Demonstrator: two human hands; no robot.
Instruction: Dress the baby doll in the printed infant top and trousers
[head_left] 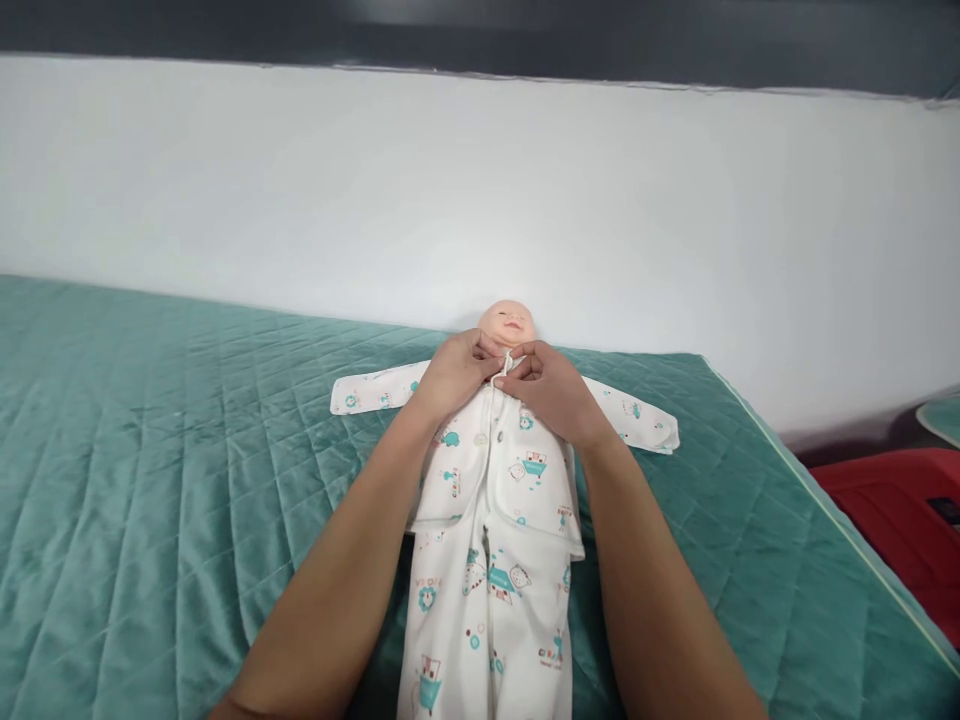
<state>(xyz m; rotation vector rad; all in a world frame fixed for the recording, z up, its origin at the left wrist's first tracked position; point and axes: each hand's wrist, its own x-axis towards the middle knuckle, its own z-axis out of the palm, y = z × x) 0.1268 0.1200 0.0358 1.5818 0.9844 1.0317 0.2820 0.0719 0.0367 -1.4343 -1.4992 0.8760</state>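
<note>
A baby doll (508, 320) lies on its back, its head near the wall. It wears a white printed baby jacket (454, 470) with both sleeves stretched out sideways, and matching trousers (450, 640). At the neck, my left hand (466, 368) pinches one front edge of the jacket. Close against it, my right hand (546, 385) pinches the other edge at the collar. Below my hands the two front edges lie side by side, with snap buttons (481, 439) showing unfastened. My fingers partly hide the collar.
Under the doll is a green quilted cover (225, 480) with a pale piped edge on the right. A white wall (375, 200) rises behind it. Beyond the right edge stands a red chair (892, 510).
</note>
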